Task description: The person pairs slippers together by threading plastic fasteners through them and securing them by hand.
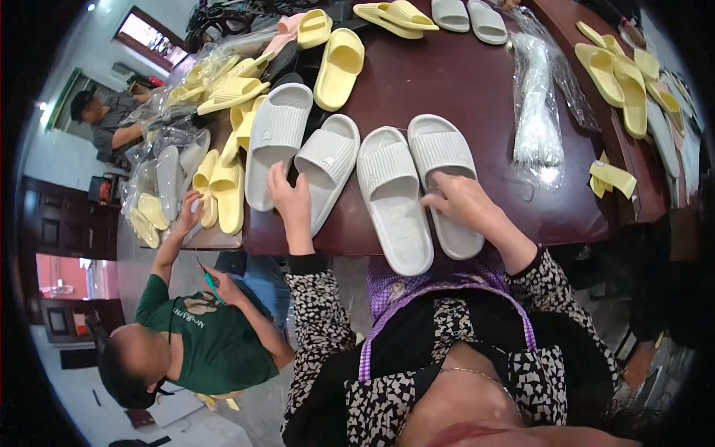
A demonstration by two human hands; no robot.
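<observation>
Two pairs of pale grey ribbed slippers lie before me on the dark red table. My left hand (289, 201) is between the far-left grey slipper (269, 149) and its neighbour (328, 167), its fingers apart and touching the left one's inner edge. My right hand (465, 205) is closed at the rightmost grey slipper (445, 149), fingertips by the strap and thumb over the inner edge. Just left of it lies the other slipper of that pair (398, 212), its heel past the table's near edge. My right palm's underside is hidden.
Yellow slippers (339, 71) and clear plastic bags (538, 112) lie about the table (417, 74). More yellow slippers (603, 71) are at the far right, near yellow strips (613, 179). At my left, a co-worker (201, 335) in green holds a teal-handled tool (212, 283). Another person (112, 123) stands beyond.
</observation>
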